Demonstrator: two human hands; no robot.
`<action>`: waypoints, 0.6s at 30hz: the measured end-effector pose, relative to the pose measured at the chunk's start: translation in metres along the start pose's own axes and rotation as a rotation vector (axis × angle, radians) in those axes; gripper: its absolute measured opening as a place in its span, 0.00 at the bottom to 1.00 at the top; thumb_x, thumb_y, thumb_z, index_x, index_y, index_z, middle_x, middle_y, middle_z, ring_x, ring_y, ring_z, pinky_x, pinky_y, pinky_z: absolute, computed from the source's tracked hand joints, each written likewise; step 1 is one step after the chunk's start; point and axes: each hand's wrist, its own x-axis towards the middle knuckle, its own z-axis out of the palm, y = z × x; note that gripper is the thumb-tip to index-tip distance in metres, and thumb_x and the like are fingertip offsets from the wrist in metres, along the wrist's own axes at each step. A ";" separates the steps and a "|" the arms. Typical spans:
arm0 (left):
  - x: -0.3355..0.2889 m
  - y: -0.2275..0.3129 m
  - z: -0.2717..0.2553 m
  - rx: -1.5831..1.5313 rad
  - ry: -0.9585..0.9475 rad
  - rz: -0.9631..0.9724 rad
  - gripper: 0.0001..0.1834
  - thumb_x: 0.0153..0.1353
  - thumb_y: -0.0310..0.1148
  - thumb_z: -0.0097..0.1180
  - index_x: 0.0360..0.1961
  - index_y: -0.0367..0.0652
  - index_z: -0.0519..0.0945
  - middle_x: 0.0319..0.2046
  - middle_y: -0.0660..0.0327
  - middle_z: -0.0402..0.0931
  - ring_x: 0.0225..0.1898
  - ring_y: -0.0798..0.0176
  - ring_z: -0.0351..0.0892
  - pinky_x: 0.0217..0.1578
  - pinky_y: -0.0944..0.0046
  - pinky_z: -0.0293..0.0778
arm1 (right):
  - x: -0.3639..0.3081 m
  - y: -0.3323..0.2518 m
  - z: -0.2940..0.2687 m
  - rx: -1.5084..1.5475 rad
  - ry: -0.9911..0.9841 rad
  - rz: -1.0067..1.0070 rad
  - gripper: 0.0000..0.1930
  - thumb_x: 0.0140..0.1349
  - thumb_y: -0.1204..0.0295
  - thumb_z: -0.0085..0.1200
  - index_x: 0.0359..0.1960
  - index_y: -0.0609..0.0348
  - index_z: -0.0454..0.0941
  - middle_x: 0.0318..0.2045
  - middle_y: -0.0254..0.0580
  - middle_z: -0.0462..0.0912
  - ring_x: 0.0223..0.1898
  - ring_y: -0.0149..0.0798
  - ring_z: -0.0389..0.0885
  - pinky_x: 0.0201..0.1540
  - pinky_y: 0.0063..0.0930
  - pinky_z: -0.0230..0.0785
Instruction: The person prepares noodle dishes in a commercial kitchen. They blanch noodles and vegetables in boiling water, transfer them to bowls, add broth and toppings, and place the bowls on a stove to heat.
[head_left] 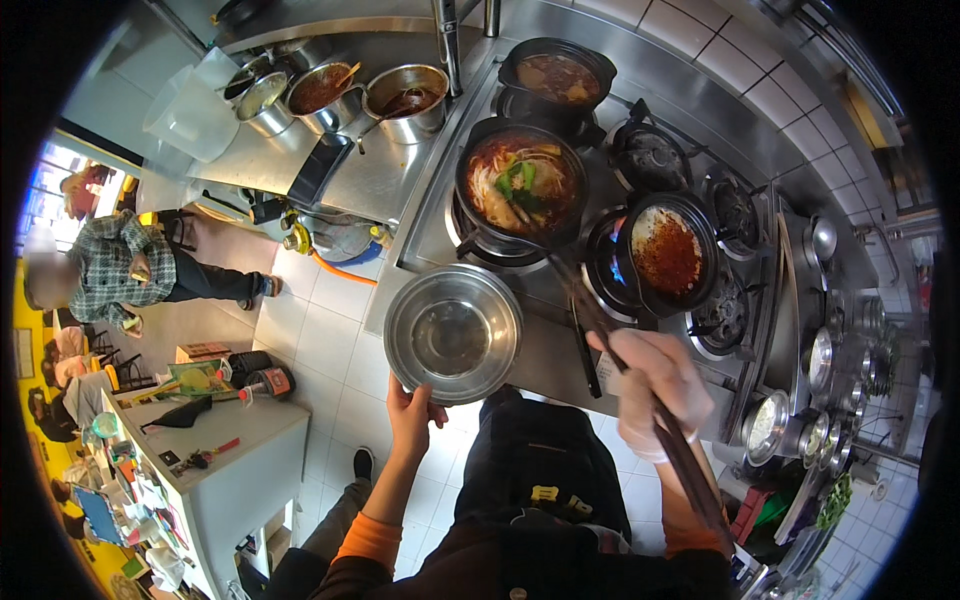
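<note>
Left hand grips steel bowl, right hand chopsticks in upper-centre noodle pot: hold bowl level, tips gentle.

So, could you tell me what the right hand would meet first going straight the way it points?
Following its chopsticks, the right hand would probably first meet the near side of the black noodle pot, though the hand's height is unclear.

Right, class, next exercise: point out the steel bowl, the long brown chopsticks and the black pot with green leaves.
Steel bowl point(411, 335): head view, inner left wall.
Chopsticks point(690, 468): head view, thick upper shaft.
Black pot point(583, 182): head view, right rim.
</note>
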 end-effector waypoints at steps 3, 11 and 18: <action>0.000 -0.002 0.000 -0.004 0.014 -0.003 0.18 0.58 0.22 0.41 0.50 0.41 0.60 0.19 0.56 0.72 0.10 0.66 0.70 0.08 0.71 0.66 | 0.007 0.005 0.001 0.029 -0.091 0.107 0.10 0.59 0.80 0.45 0.42 0.70 0.70 0.17 0.34 0.69 0.12 0.23 0.64 0.11 0.17 0.52; -0.003 -0.003 0.004 0.037 0.005 -0.037 0.19 0.59 0.23 0.42 0.52 0.41 0.57 0.20 0.54 0.73 0.11 0.65 0.71 0.09 0.71 0.66 | 0.011 0.013 -0.009 0.096 0.132 0.369 0.04 0.56 0.83 0.50 0.32 0.68 0.76 0.25 0.34 0.77 0.22 0.19 0.73 0.24 0.08 0.65; 0.003 -0.008 0.006 0.522 0.155 0.111 0.20 0.61 0.25 0.40 0.53 0.37 0.52 0.16 0.55 0.73 0.10 0.64 0.72 0.09 0.69 0.67 | 0.015 -0.021 -0.048 0.164 0.394 0.437 0.14 0.60 0.77 0.32 0.35 0.72 0.72 0.26 0.51 0.77 0.23 0.44 0.81 0.34 0.30 0.74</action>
